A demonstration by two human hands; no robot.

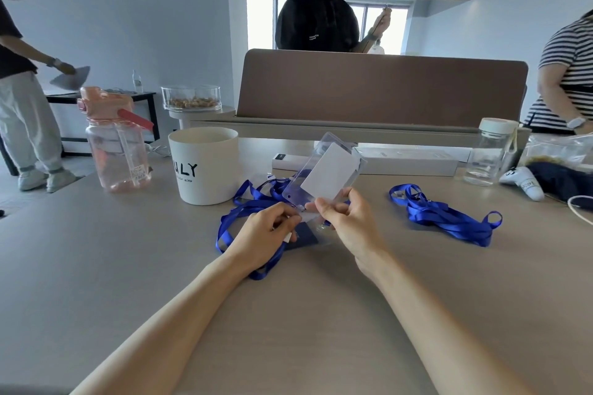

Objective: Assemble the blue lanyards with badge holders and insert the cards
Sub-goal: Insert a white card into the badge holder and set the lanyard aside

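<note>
- Across the foreground: a pale beige laminate table (96, 266), backed by a brown felt desk divider (382, 86).
- Left of centre: a white round tub (205, 167), lettered "ULY" in black with a smaller line beneath ending "BIRD", the first letter out of sight. Beside it, a pink transparent water bottle (117, 144) with a label too small to read.
- On the tabletop: a tangle of blue ribbon lanyards (253, 199) under and behind the hands, with a second blue ribbon bundle (446, 215) well apart to the right.
- Raised just above the tangle: a clear plastic badge holder (296, 186), long axis running from the hands up, away and to the right, punched end nearest the wrists.
- Inside the holder's far half: a white blank card (330, 167), apparently seated, though how deep is unclear.
- Gripping the holder's near edge between thumb and fingers: the right hand (349, 218).
- Touching the punched end: the left hand (266, 231), curled and pinching a small pale piece, possibly a lanyard clip, too small to identify.
- Likely next: fastening a lanyard at that punched end, closest to the left hand.
</note>
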